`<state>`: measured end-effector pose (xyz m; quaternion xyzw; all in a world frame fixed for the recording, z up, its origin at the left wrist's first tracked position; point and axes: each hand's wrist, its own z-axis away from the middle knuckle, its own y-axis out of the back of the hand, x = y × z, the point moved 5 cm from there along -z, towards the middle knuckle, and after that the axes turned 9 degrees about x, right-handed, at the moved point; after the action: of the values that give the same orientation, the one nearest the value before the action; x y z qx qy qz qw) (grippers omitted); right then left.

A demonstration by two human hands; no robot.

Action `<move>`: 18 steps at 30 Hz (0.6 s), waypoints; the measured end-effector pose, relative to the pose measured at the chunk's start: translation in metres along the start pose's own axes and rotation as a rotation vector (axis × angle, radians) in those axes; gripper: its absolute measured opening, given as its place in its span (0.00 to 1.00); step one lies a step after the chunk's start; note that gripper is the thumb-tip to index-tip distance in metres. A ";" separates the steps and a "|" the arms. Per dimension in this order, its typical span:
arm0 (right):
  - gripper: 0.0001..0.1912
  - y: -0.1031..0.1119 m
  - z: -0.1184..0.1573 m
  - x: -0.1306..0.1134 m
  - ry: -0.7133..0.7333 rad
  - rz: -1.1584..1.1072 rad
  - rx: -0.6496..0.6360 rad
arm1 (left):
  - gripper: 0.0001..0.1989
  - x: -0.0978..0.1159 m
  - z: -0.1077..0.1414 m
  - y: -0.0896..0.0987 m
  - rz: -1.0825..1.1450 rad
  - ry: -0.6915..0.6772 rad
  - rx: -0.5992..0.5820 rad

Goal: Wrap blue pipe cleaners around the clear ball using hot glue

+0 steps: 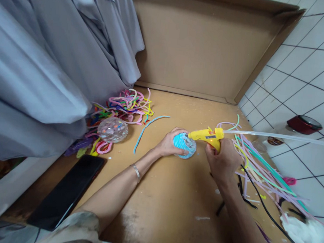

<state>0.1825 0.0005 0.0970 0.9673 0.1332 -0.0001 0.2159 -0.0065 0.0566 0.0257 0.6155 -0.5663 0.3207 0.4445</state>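
Note:
My left hand (169,143) is wrapped round the left side of a small round ball (186,146), partly covered in coils of light blue pipe cleaner with a clear-looking patch on its right. In my right hand (225,156) is a yellow hot glue gun (207,135), its nozzle at the upper edge of the ball; whether it touches I cannot tell. A long translucent glue stick (273,136) juts from the gun's back to the right. On the table left of the ball lies a loose, curved blue pipe cleaner (147,128).
Left stand a clear ball with coloured specks (112,129) and a heap of colourful pipe cleaners (132,104), beside a black phone (68,191) and grey curtain (57,53). Right are straight pipe cleaners (270,171), a black cord (272,216), a lidded jar (303,125) and white fluff (307,234).

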 end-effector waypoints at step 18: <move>0.06 -0.009 0.004 0.006 -0.090 -0.082 -0.035 | 0.36 -0.001 0.000 -0.001 0.029 0.008 -0.003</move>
<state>0.1864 0.0077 0.0891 0.9561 0.1631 -0.0500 0.2384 -0.0062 0.0570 0.0245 0.6053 -0.5739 0.3285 0.4432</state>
